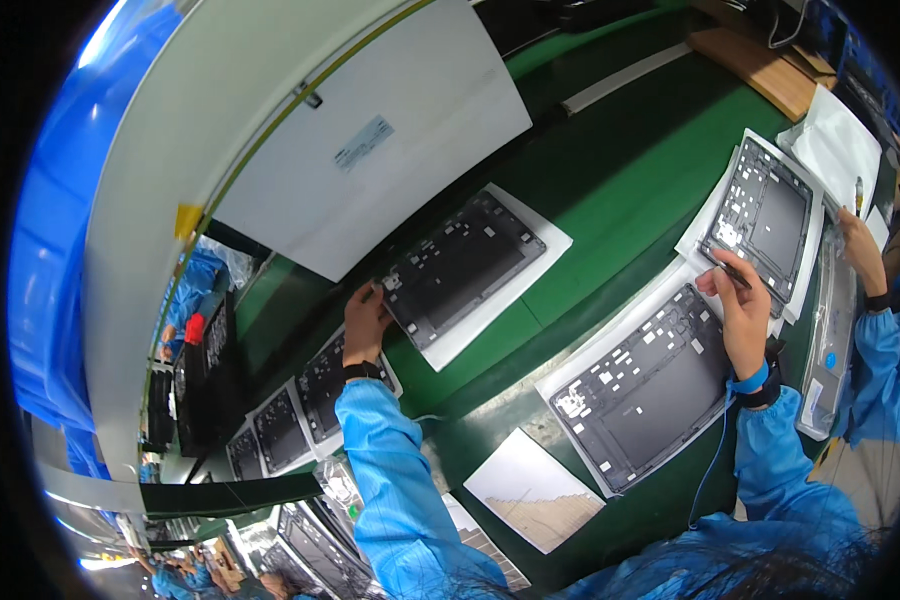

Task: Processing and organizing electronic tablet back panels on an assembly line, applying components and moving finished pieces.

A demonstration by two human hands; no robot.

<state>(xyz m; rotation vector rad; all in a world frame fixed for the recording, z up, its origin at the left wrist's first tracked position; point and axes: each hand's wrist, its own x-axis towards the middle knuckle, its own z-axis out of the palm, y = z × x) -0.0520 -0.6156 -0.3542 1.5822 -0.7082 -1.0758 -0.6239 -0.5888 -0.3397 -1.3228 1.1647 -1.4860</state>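
Observation:
My left hand (366, 325) grips the near left corner of a black tablet housing (460, 270), which lies on a white sheet (560, 240). Held between the closed fingers of my right hand (742, 315) is a pair of dark, slim tweezers (734, 274). Under and left of that hand, a second black tablet housing (660, 385) with small white pieces stuck on it rests on the bench in front of me. A third tablet housing (778, 210) lies just beyond my right hand. A blue wrist strap (748, 382) with a cord circles my right wrist.
A card with rows of strips (535, 490) lies near me on the green bench (610, 190). More housings (282, 430) line the left side. A large white panel (390, 130) stands at the back. At right, a co-worker's hand (863, 255) reaches in beside white sheets (838, 140).

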